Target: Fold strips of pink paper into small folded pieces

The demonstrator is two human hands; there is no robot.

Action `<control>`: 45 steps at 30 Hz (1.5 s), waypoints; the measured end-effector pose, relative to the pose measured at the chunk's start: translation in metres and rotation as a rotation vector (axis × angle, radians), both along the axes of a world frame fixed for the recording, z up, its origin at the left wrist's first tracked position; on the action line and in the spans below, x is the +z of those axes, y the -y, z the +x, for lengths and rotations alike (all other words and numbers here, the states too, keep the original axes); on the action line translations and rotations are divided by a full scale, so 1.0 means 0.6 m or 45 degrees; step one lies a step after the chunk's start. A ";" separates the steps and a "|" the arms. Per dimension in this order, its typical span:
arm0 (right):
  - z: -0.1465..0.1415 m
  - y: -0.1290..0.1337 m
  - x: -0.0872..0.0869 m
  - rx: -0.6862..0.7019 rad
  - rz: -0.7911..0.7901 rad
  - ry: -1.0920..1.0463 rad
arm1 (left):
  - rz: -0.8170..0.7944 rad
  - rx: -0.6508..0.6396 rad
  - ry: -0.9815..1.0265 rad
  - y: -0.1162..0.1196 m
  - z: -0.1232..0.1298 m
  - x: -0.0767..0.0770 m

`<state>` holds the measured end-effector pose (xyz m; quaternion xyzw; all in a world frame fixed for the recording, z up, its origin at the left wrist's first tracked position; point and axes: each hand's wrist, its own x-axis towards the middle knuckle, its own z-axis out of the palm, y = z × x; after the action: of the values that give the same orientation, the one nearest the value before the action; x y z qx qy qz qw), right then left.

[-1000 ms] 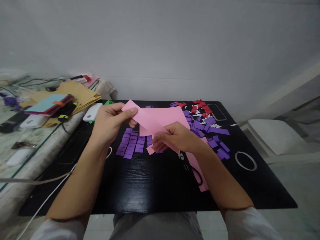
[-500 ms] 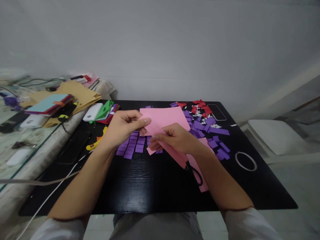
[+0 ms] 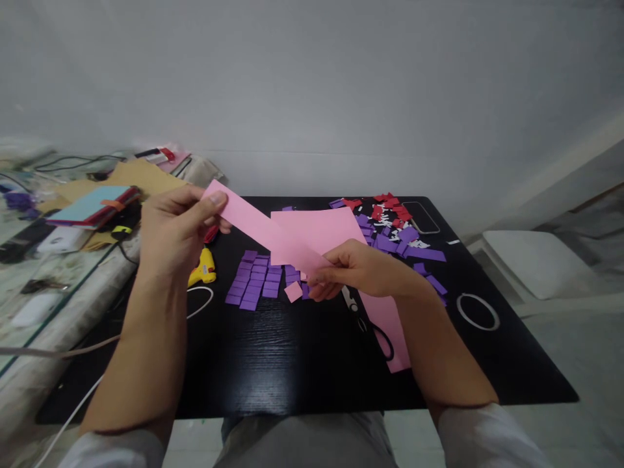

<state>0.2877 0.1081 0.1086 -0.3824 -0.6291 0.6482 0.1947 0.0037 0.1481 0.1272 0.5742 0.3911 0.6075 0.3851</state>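
Observation:
A long pink paper strip [image 3: 248, 221] is stretched at a slant between my hands, above the table. My left hand [image 3: 180, 218] pinches its upper left end between thumb and fingers. The lower right end is gripped by my right hand [image 3: 344, 266]. Behind the strip lies a larger pink sheet [image 3: 322, 224]. Black-handled scissors [image 3: 361, 318] rest below my right hand, beside another pink piece [image 3: 390, 325] partly under my forearm. A small pink square [image 3: 293, 291] lies near rows of purple paper pieces [image 3: 253, 283].
Red scraps [image 3: 390, 208] and loose purple pieces [image 3: 404, 244] are heaped at the back right, near a white ring [image 3: 478, 312]. A yellow glue gun [image 3: 203, 268] lies by my left forearm. Notebooks [image 3: 95, 205] and brown envelopes [image 3: 146, 179] cover the glass-topped surface at left.
My left hand has moved left and slightly up, drawing the strip out straight. My right hand stays nearly in place, and the strip now slants from upper left to lower right.

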 end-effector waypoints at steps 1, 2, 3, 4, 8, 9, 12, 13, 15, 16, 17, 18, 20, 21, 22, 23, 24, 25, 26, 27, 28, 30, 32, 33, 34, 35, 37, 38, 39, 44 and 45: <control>0.010 -0.001 0.003 0.026 0.012 0.041 | 0.012 0.012 0.004 0.000 -0.001 0.000; 0.020 -0.002 0.006 0.062 0.034 0.098 | 0.026 0.016 0.007 0.000 -0.002 0.000; 0.030 -0.002 0.010 0.103 0.065 0.154 | 0.037 0.014 0.006 0.000 -0.002 -0.001; 0.040 -0.003 0.014 0.143 0.106 0.208 | 0.044 0.004 -0.004 0.000 -0.002 -0.002; 0.070 -0.001 0.033 0.094 0.233 0.280 | -0.042 -0.166 -0.106 0.002 0.000 -0.006; 0.074 0.000 0.037 0.044 0.227 0.247 | -0.067 -0.219 -0.128 0.003 0.001 -0.006; 0.075 -0.001 0.035 -0.102 0.226 0.031 | -0.084 -0.341 -0.170 0.005 0.007 -0.007; 0.071 -0.003 0.029 -0.115 0.232 -0.084 | -0.085 -0.368 -0.184 0.005 0.009 -0.007; 0.054 -0.010 0.008 0.006 0.155 -0.489 | -0.087 -0.411 -0.198 0.005 0.011 -0.009; 0.041 -0.015 -0.006 0.140 0.059 -0.685 | -0.084 -0.433 -0.196 0.005 0.010 -0.010; 0.026 -0.020 -0.022 0.316 -0.028 -0.871 | -0.079 -0.457 -0.192 0.005 0.010 -0.012; 0.009 -0.025 -0.039 0.504 -0.098 -1.047 | -0.071 -0.485 -0.188 0.004 0.008 -0.014; -0.025 -0.034 -0.070 0.763 -0.208 -1.387 | -0.060 -0.547 -0.189 0.004 0.006 -0.017; -0.040 -0.037 -0.083 0.879 -0.242 -1.509 | -0.057 -0.576 -0.193 0.004 0.005 -0.019; -0.053 -0.038 -0.094 0.930 -0.279 -1.611 | -0.057 -0.599 -0.200 0.004 0.004 -0.019; -0.063 -0.039 -0.102 0.982 -0.309 -1.652 | -0.056 -0.618 -0.207 0.004 0.004 -0.020; -0.069 -0.039 -0.108 0.995 -0.346 -1.645 | -0.053 -0.629 -0.214 0.005 0.004 -0.019; -0.074 -0.039 -0.112 0.960 -0.394 -1.630 | -0.051 -0.634 -0.224 0.006 0.005 -0.019; -0.076 -0.038 -0.114 0.933 -0.429 -1.610 | -0.049 -0.632 -0.232 0.006 0.006 -0.018; -0.077 -0.038 -0.115 0.902 -0.447 -1.603 | -0.048 -0.627 -0.241 0.007 0.008 -0.017; -0.078 -0.037 -0.115 0.879 -0.443 -1.612 | -0.046 -0.623 -0.248 0.008 0.009 -0.016; -0.079 -0.036 -0.111 0.882 -0.384 -1.661 | -0.046 -0.613 -0.262 0.008 0.011 -0.015; -0.079 -0.034 -0.104 0.872 -0.312 -1.692 | -0.046 -0.614 -0.268 0.009 0.012 -0.015; -0.079 -0.032 -0.100 0.842 -0.287 -1.684 | -0.046 -0.617 -0.269 0.009 0.013 -0.015; -0.079 -0.031 -0.096 0.788 -0.267 -1.663 | -0.047 -0.621 -0.266 0.009 0.013 -0.015; -0.077 -0.029 -0.092 0.710 -0.246 -1.629 | -0.048 -0.627 -0.260 0.009 0.013 -0.016; -0.074 -0.027 -0.085 0.548 -0.192 -1.550 | -0.055 -0.640 -0.246 0.009 0.014 -0.017; -0.071 -0.026 -0.083 0.489 -0.154 -1.512 | -0.059 -0.645 -0.238 0.010 0.014 -0.017; -0.069 -0.027 -0.082 0.444 -0.110 -1.479 | -0.063 -0.648 -0.231 0.010 0.015 -0.018; -0.060 -0.027 -0.074 0.271 0.047 -1.285 | -0.088 -0.651 -0.207 0.012 0.019 -0.018; -0.058 -0.026 -0.071 0.228 0.053 -1.238 | -0.093 -0.656 -0.200 0.012 0.020 -0.018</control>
<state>0.2527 0.1237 0.0657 0.0239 -0.5086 0.7530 0.4167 0.0157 0.1408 0.1165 0.6859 0.2824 0.4285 0.5160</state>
